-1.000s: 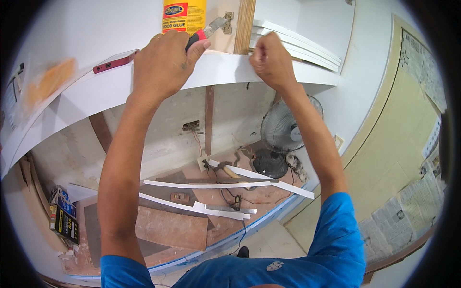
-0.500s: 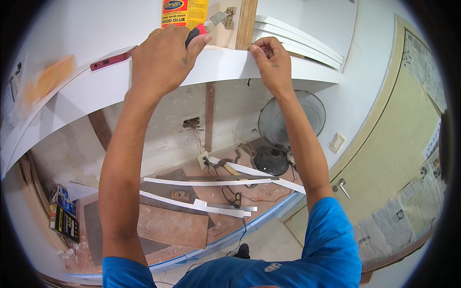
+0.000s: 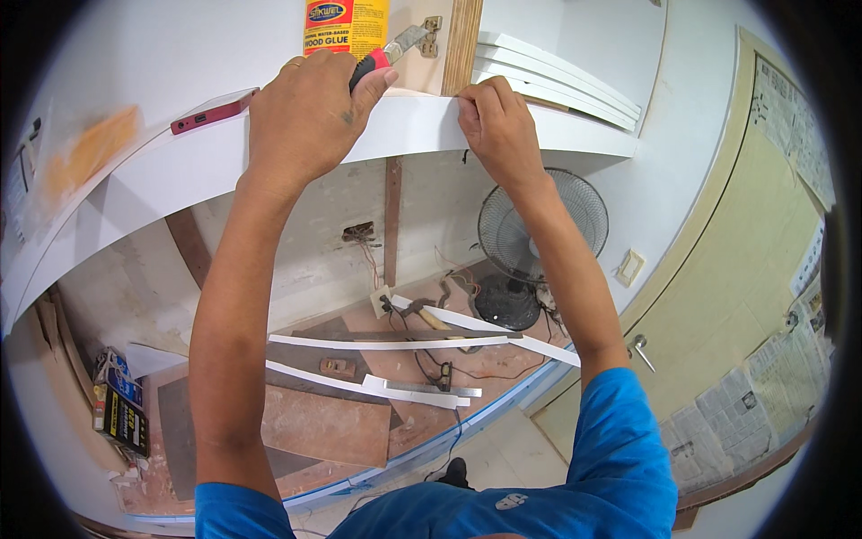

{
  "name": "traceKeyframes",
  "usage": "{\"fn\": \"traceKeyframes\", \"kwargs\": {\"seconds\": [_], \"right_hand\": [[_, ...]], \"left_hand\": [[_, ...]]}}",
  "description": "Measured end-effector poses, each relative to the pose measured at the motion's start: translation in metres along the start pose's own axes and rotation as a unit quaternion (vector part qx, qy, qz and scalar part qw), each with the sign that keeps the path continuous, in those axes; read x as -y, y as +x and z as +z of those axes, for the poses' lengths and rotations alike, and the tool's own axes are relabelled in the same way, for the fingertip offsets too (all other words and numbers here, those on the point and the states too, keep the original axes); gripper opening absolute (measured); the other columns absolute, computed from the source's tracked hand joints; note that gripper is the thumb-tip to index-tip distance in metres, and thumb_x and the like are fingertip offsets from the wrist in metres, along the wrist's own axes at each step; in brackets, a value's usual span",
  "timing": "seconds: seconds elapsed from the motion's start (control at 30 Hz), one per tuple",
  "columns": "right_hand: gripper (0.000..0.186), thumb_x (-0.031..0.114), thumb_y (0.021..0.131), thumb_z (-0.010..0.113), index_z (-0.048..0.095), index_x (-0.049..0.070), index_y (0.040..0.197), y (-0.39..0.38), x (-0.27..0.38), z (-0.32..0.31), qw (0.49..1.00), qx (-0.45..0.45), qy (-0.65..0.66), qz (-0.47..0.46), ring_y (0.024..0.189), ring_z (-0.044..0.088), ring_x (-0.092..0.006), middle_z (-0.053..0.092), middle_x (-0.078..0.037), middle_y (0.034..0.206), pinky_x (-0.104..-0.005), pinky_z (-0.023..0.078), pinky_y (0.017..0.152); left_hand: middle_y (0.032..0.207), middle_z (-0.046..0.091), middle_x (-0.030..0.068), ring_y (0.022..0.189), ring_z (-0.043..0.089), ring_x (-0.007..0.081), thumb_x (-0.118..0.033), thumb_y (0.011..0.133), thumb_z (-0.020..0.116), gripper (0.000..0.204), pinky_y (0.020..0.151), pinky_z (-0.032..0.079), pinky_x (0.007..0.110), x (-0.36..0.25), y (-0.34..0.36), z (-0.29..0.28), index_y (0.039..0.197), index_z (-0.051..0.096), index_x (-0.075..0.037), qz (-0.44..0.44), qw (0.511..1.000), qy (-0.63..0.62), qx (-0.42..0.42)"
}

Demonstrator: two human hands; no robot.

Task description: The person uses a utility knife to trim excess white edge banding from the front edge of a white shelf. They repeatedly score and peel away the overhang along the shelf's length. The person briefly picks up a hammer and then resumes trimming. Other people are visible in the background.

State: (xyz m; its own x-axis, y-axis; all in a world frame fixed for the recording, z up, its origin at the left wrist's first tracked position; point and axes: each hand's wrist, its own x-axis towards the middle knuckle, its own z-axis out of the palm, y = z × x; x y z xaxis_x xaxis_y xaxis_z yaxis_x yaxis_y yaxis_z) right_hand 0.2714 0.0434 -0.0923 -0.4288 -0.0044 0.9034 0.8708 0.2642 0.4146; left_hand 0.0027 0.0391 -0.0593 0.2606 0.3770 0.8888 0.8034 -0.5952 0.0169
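My left hand is closed around the red and black handle of a utility knife, just above the front edge of the white curved shelf. Its metal blade points up and right, in front of a metal hinge. Behind that hand stands a yellow and red wood glue bottle. My right hand has its fingers bent and pressed together at the shelf's edge, by the foot of the plywood upright. What its fingertips hold, if anything, is hidden.
A red phone lies on the shelf at left; stacked white panels lie at right. Below are a black fan, white strips, cables and a small block plane. A door stands at right.
My right hand has shifted slightly left and turned, its fingers now curling down over the shelf's edge. My left hand with the utility knife has barely moved.
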Motion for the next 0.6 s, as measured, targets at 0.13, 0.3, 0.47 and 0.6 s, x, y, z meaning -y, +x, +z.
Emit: {"fn": "traceKeyframes", "kwargs": {"seconds": [0.13, 0.3, 0.47, 0.6], "right_hand": [[0.013, 0.007, 0.093, 0.069, 0.062, -0.001, 0.100, 0.006, -0.012, -0.001, 0.999, -0.013, -0.004, 0.052, 0.080, 0.061, -0.0313, 0.061, -0.013, 0.094, -0.0450, 0.051, 0.072], [0.019, 0.008, 0.095, 0.066, 0.066, -0.001, 0.112, -0.013, -0.011, -0.021, 0.930, -0.071, 0.152, 0.327, 0.092, 0.065, -0.0316, 0.065, -0.017, 0.112, -0.0437, 0.052, 0.077], [0.035, 0.008, 0.093, 0.069, 0.069, 0.008, 0.129, -0.028, -0.002, -0.011, 0.996, 0.014, 0.076, 0.049, 0.108, 0.063, -0.0259, 0.066, -0.012, 0.125, -0.0434, 0.052, 0.089], [0.028, 0.009, 0.093, 0.070, 0.073, 0.010, 0.122, -0.038, -0.025, -0.012, 0.959, -0.068, 0.260, 0.092, 0.110, 0.063, -0.0225, 0.066, -0.009, 0.127, -0.0384, 0.053, 0.091]], "left_hand": [[0.095, 0.070, 0.0136, 0.093, 0.067, 0.0313, -0.060, 0.107, 0.049, 0.061, 0.078, 0.052, 0.048, 0.000, 0.000, 0.003, 0.099, 0.071, -0.004, 0.006, 1.000, 0.006, -0.015], [0.095, 0.070, 0.0132, 0.093, 0.067, 0.0309, -0.061, 0.107, 0.049, 0.061, 0.080, 0.052, 0.047, -0.001, 0.000, 0.000, 0.102, 0.070, -0.004, -0.003, 1.000, 0.007, 0.000], [0.093, 0.069, 0.0122, 0.091, 0.065, 0.0294, -0.061, 0.107, 0.050, 0.059, 0.079, 0.051, 0.044, 0.005, 0.000, 0.008, 0.104, 0.069, -0.005, 0.015, 0.999, 0.013, -0.026], [0.089, 0.067, 0.0123, 0.086, 0.064, 0.0291, -0.062, 0.106, 0.050, 0.060, 0.079, 0.050, 0.043, 0.002, 0.003, -0.003, 0.103, 0.067, -0.004, -0.010, 0.999, -0.048, 0.013]]}}
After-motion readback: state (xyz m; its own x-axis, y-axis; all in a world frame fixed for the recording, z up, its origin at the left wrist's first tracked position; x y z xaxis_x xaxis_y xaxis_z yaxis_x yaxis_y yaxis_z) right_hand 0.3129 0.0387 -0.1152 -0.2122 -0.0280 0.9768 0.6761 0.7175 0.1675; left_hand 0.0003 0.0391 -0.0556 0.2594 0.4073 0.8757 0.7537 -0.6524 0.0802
